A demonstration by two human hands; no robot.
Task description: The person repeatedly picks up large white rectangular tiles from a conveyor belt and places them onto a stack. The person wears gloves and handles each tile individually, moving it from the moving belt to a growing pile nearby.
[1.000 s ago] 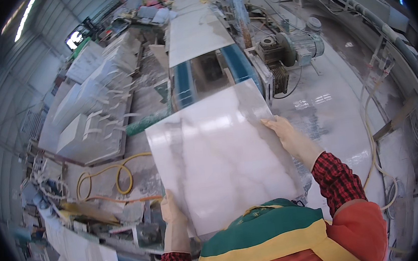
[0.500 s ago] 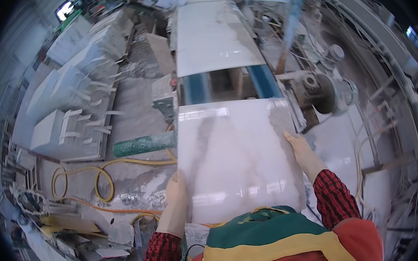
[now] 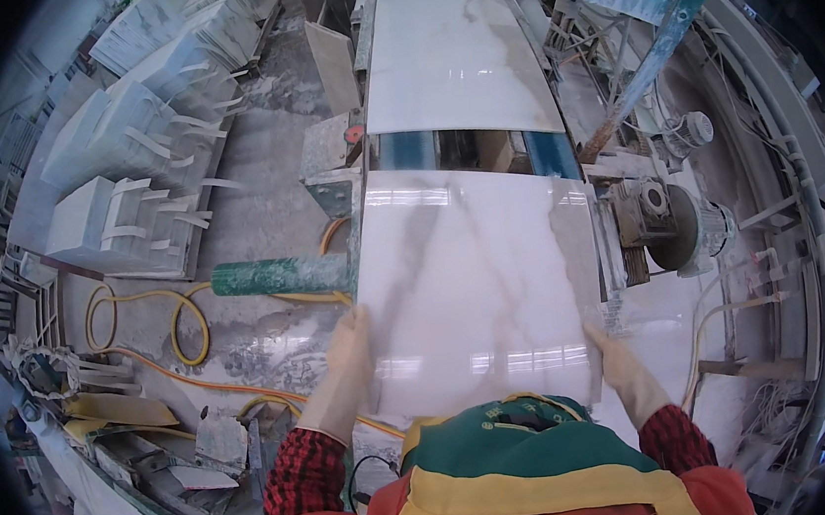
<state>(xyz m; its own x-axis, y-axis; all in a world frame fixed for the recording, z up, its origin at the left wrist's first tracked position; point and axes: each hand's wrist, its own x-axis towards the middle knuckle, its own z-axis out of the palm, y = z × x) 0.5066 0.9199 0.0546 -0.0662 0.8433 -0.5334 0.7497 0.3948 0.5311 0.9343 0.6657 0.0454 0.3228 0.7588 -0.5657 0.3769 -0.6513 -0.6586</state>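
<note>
A polished white stone slab with grey-brown veining lies flat before me on a roller or belt line. My left hand, in a cream glove, holds the slab's left edge with its fingers closed against it. On the opposite edge my right hand, gloved the same way, grips nearer to my body; its fingers are partly hidden by the edge. Beyond a gap showing blue bands, a second white slab lies on the same line.
Strapped stacks of white slabs stand at the left. A green roller juts out beside the line, near a looped yellow hose. Motors flank the right side. Stone offcuts lie at lower left.
My right hand has slid toward me along the slab's edge, while my left keeps its place. The gap between the slabs looks narrower. The whole view has tilted and shifted.
</note>
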